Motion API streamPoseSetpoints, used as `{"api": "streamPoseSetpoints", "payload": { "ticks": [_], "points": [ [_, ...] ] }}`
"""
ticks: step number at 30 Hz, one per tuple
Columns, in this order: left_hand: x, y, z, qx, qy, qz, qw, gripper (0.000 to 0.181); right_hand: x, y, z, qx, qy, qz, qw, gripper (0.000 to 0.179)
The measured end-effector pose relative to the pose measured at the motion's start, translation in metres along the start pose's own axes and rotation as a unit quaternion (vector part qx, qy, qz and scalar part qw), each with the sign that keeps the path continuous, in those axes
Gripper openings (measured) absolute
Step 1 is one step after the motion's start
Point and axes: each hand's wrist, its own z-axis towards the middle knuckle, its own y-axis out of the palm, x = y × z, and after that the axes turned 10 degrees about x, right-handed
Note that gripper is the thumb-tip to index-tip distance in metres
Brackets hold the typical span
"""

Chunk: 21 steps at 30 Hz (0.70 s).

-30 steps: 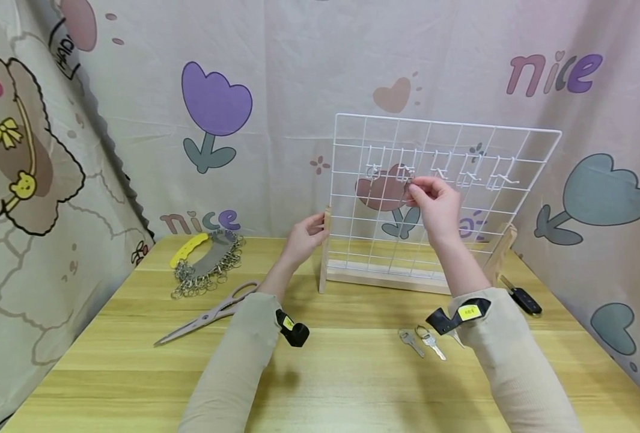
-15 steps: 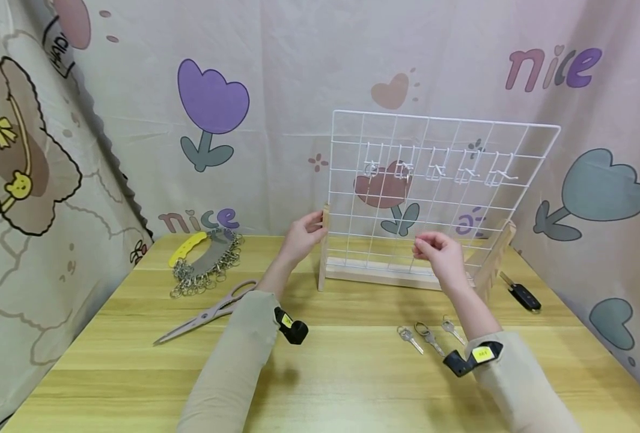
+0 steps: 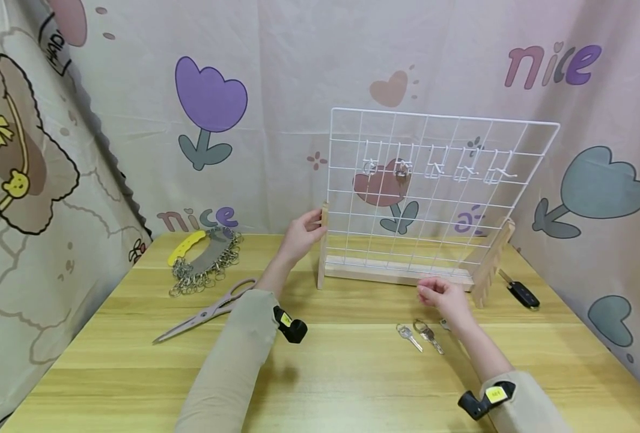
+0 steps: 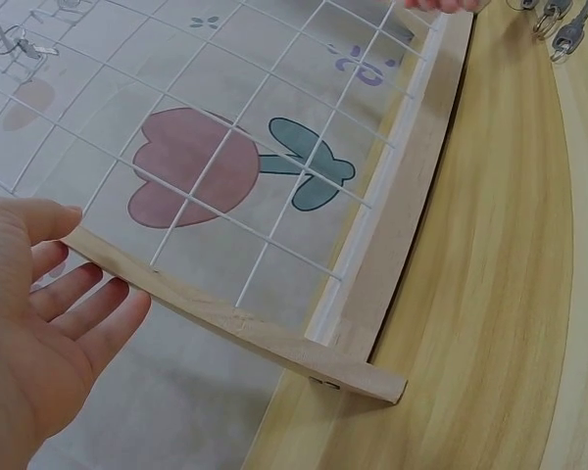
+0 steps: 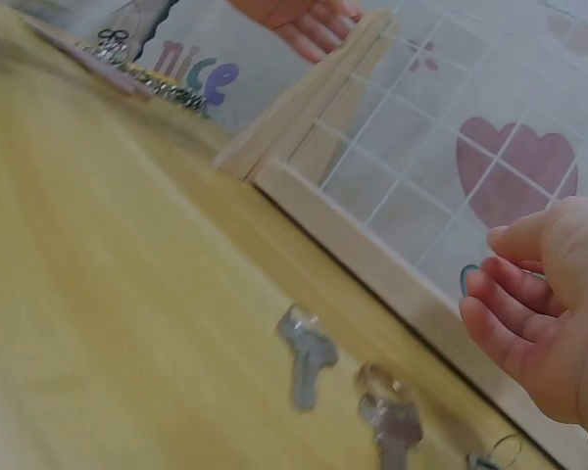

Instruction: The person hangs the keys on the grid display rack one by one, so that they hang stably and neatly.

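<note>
A white wire grid rack on a wooden stand (image 3: 395, 275) stands at the back of the table. My left hand (image 3: 302, 236) holds its left wooden post (image 4: 225, 315), thumb and fingers on opposite sides of it in the left wrist view. My right hand (image 3: 446, 299) hangs low before the rack's base, fingers loosely bent, holding nothing. Below it on the table lie a left key (image 3: 409, 337), a middle key (image 3: 429, 338) on a larger ring, and a third key (image 3: 445, 325), mostly hidden by the right forearm. A key with a ring (image 3: 402, 169) hangs from the second hook.
More white hooks (image 3: 466, 172) line the grid to the right; a ring (image 3: 370, 167) hangs on the leftmost hook. A black car key (image 3: 523, 296) lies right of the stand. Scissors (image 3: 206, 314) and a yellow-handled loop bearing many rings (image 3: 187, 247) lie to the left.
My right hand has let go of the key at the second hook, leaving it hanging there, and has come down towards the table keys. The left hand stays on the post.
</note>
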Motion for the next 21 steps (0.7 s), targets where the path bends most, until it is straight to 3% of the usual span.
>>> {"api": "streamPoseSetpoints", "payload": {
  "ticks": [6, 13, 21],
  "points": [
    [0.003, -0.001, 0.000, -0.003, -0.001, 0.000, 1.0000, 0.051, 0.010, 0.002, -0.008, -0.070, -0.004, -0.027, 0.9972, 0.031],
    [0.003, -0.001, 0.000, 0.002, 0.000, 0.002, 1.0000, 0.050, 0.017, 0.007, -0.008, -0.184, -0.012, -0.060, 0.9809, 0.034],
    [0.000, 0.000, 0.000, 0.001, -0.003, -0.001, 1.0000, 0.050, 0.019, 0.009, -0.009, -0.227, -0.017, -0.099, 0.9686, 0.025]
  ]
}}
